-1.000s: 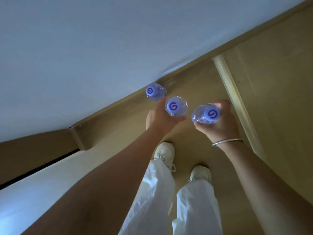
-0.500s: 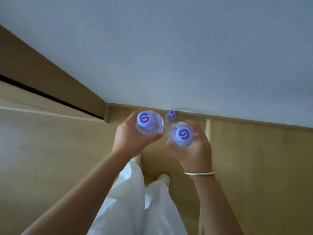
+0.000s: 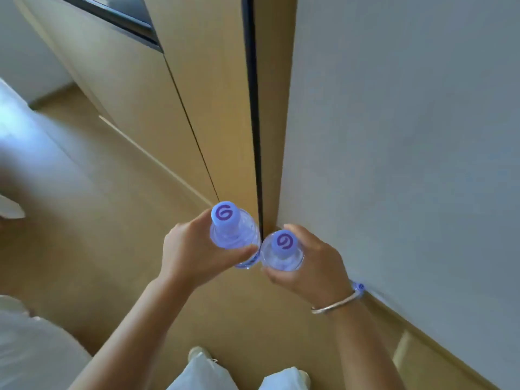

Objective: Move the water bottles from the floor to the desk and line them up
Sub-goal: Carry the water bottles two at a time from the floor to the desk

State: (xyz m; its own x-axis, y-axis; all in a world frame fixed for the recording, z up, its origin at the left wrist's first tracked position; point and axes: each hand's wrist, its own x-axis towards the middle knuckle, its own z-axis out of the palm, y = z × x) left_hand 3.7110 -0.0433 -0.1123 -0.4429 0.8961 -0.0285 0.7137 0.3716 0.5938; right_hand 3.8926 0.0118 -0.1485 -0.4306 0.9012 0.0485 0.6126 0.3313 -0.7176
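Two bottles (image 3: pixel 235 235) in hands (image 3: pixel 194 254).

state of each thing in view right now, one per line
left hand: grips the left bottle
right hand: grips the right bottle
left bottle: capped, upright, held off the floor
right bottle: capped, upright, held beside the left bottle
third bottle: capped, on the floor by the wall

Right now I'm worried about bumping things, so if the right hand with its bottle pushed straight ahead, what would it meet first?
Likely the white wall or its corner edge, just beyond the right hand and its bottle. Depth is unclear from this view, so the gap can't be judged.
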